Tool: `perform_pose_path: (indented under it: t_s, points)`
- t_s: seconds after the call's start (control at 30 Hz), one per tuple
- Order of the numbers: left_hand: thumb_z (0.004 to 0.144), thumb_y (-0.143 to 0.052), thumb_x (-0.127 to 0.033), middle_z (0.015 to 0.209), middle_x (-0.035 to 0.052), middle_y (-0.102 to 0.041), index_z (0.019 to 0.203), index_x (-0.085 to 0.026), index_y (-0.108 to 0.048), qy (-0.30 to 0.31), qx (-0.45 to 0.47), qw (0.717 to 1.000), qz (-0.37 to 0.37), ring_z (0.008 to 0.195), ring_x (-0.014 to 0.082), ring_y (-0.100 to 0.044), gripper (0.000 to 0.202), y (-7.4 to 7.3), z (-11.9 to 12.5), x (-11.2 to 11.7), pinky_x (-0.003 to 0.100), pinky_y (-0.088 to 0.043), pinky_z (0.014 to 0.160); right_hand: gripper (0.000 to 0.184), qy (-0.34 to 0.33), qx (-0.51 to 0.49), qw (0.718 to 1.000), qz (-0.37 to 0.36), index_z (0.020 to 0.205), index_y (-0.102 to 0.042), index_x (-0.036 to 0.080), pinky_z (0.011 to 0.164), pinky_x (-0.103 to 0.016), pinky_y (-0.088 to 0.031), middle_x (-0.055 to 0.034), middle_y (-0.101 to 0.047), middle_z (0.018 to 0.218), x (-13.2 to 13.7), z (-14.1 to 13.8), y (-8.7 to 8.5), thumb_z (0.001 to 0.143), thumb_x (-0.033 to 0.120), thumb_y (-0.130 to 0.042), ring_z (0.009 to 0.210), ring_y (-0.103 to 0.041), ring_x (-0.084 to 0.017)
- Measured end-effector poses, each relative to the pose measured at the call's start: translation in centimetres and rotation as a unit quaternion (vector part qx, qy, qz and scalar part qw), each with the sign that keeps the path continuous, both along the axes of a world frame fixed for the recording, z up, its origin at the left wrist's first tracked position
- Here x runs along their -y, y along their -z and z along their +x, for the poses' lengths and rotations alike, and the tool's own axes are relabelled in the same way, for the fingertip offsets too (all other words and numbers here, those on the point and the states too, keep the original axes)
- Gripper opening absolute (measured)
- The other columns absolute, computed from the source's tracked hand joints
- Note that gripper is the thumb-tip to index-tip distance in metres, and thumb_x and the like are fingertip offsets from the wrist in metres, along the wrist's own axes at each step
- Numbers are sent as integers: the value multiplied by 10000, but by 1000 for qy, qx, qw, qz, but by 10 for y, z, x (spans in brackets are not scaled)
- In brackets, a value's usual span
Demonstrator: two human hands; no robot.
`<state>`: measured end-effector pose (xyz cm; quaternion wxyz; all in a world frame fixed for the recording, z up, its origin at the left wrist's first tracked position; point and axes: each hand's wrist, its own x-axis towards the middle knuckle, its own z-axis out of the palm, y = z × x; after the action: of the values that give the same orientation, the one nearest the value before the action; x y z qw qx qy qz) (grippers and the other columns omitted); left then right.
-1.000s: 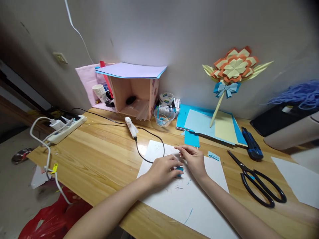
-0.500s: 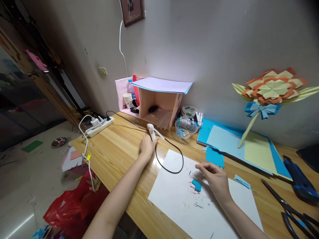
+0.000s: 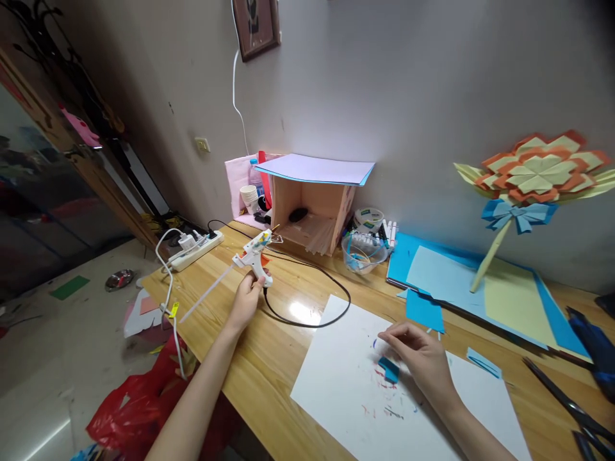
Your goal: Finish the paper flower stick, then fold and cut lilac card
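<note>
My left hand (image 3: pixel 246 299) grips the handle of a white glue gun (image 3: pixel 254 253) and holds it lifted above the wooden table (image 3: pixel 230 320). A clear glue stick juts out of its back toward the left. Its black cord (image 3: pixel 312 320) loops across the table. My right hand (image 3: pixel 423 362) rests on a white sheet of paper (image 3: pixel 365 410), fingertips pressing a small folded blue paper piece (image 3: pixel 388 369).
A power strip (image 3: pixel 195 250) lies at the table's left end. A wooden box (image 3: pixel 314 214), paper cups, a clear bowl (image 3: pixel 362 253) and markers stand by the wall. Blue and yellow sheets (image 3: pixel 480 288), a paper flower (image 3: pixel 533 173), scissors (image 3: pixel 571 410) sit at right. A red bag (image 3: pixel 129 410) lies on the floor.
My left hand left the blue piece, reached to the glue gun lying on the table, closed on it and lifted it. The view swung left. My right hand stayed on the blue piece.
</note>
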<state>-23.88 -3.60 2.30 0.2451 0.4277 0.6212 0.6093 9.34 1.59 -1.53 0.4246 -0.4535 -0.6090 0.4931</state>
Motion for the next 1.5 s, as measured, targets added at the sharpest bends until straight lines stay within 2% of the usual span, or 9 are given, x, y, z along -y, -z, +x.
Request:
perform_pose_path:
  t_s: [0.4, 0.53, 0.67, 0.77, 0.87, 0.97, 1.07, 1.23, 1.5]
  points:
    - [740, -545, -511, 903, 81, -650, 899, -147, -589, -19, -107, 990, -88, 850, 228, -601, 400, -22, -19, 36, 349, -469, 786, 265, -10, -14, 1000, -3, 617, -538, 179, 454, -249, -363, 16, -494, 576, 3, -2, -5, 716, 386, -671, 487, -439, -99]
    - [702, -563, -573, 912, 73, -635, 924, -137, -572, -87, -100, 991, -16, 893, 225, -586, 489, -46, -37, 30, 352, -455, 841, 274, -40, -2, 999, -21, 629, -539, 178, 469, -251, -370, 17, -493, 546, 4, -3, -7, 739, 407, -639, 490, -447, -109]
    - [736, -543, -555, 971, 58, -622, 962, -134, -554, -127, -89, 985, 71, 881, 171, -566, 477, -81, -57, 21, 343, -432, 891, 226, -72, 81, 993, 40, 875, -616, 192, 590, -297, -433, -45, -620, 787, 3, -11, -10, 794, 398, -569, 621, -537, -151]
    - [749, -548, -514, 899, 43, -628, 947, -124, -560, -111, -96, 988, 53, 814, 147, -560, 438, -104, -71, 22, 332, -434, 862, 235, -119, 149, 976, 102, 998, -595, 216, 654, -310, -441, -50, -630, 862, -2, -24, -14, 829, 359, -517, 693, -555, -167]
    - [777, -487, -520, 775, 6, -605, 874, -134, -574, -117, -193, 974, -9, 744, 130, -523, 407, -113, -82, 30, 299, -422, 811, 177, -145, 199, 957, 151, 824, -610, 210, 646, -305, -427, -44, -626, 799, -12, -39, -17, 836, 344, -496, 699, -552, -176]
    - [801, -409, -526, 719, -5, -564, 809, -156, -561, -93, -305, 944, -89, 702, 140, -485, 400, -104, -83, 36, 260, -401, 709, 163, -150, 211, 949, 178, 773, -609, 209, 640, -297, -412, -36, -632, 757, -22, -58, -22, 837, 296, -487, 695, -558, -178]
    - [818, -364, -524, 700, 7, -536, 779, -178, -541, 10, -329, 933, -144, 668, 161, -476, 391, -79, -77, 40, 262, -372, 630, 171, -155, 187, 950, 196, 861, -622, 207, 689, -302, -418, -45, -653, 832, -25, -78, -25, 847, 225, -453, 743, -578, -177]
    - [856, -322, -486, 704, 9, -504, 780, -188, -515, 60, -282, 942, -171, 678, 168, -466, 363, -40, -77, 49, 270, -363, 649, 261, -170, 138, 958, 185, 956, -616, 196, 768, -319, -429, -58, -657, 877, -19, -99, -17, 859, 153, -377, 839, -606, -185]
    - [854, -361, -479, 721, 5, -528, 788, -180, -547, 76, -201, 964, -158, 693, 161, -475, 358, -13, -88, 63, 260, -370, 661, 199, -157, 90, 977, 109, 796, -658, 188, 722, -300, -441, -53, -686, 833, -20, -95, -8, 822, 312, -505, 780, -622, -194]
